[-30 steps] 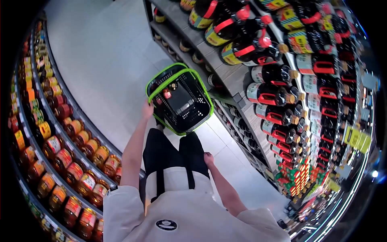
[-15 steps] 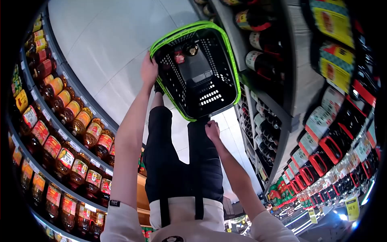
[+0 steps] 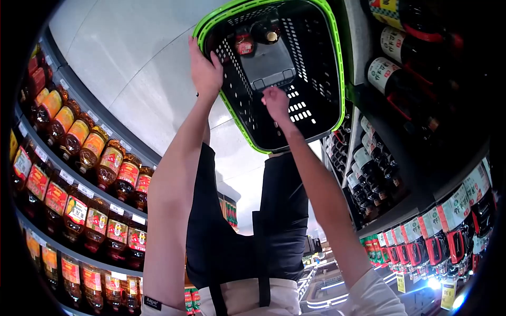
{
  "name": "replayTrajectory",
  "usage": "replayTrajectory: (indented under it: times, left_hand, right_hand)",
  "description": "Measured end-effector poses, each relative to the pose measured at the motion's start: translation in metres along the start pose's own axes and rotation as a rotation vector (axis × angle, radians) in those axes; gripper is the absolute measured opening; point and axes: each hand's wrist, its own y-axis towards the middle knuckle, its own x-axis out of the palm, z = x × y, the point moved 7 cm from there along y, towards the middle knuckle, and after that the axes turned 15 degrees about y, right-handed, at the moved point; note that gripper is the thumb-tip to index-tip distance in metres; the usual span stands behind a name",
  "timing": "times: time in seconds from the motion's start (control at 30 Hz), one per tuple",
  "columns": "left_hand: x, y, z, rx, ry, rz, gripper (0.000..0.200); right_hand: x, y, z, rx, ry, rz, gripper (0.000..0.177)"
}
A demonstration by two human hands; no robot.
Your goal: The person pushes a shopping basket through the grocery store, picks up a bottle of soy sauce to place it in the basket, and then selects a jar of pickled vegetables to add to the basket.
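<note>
A black shopping basket [image 3: 337, 58] with a bright green rim is at the upper middle. My left hand [image 3: 206, 71] is closed around its left rim, with the thumb on the inner side. Over the basket's near part is my right hand [image 3: 276, 102], its fingers curled in and nothing showing in them. Near the far end of the basket lie a jar with a red label [image 3: 244, 45] and a dark container with a gold-coloured top [image 3: 272, 36]. The right hand is apart from both of them.
On the left, curved shelves [image 3: 79, 181] hold rows of amber oil bottles [image 3: 92, 150]. To the right stand shelves of dark bottles with white labels [image 3: 382, 73] and red-handled jugs [image 3: 437, 247]. Light floor tiles [image 3: 132, 52] run between the shelves.
My right hand has moved from beside the near rim up over the basket. The basket appears larger and higher in view, with my left hand still on its left rim.
</note>
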Motion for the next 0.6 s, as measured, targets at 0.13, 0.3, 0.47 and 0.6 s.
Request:
replayTrajectory:
  times: [0.13, 0.3, 0.47, 0.6]
  left_hand:
    - [0.007, 0.000, -0.002, -0.024, 0.049, 0.041, 0.055]
    - [0.008, 0.001, -0.006, 0.037, 0.085, 0.105, 0.055]
    - [0.012, 0.003, -0.011, 0.040, 0.075, 0.103, 0.056]
    - [0.013, 0.001, -0.013, 0.047, 0.078, 0.108, 0.057]
  right_hand:
    - [0.003, 0.056, -0.049, -0.174, -0.352, 0.110, 0.014]
    - [0.002, 0.103, -0.080, -0.115, -0.328, 0.099, 0.034]
    - [0.016, 0.135, -0.106, -0.388, -0.553, 0.119, 0.058]
    - [0.025, 0.161, -0.097, -0.309, -0.660, 0.022, 0.052]
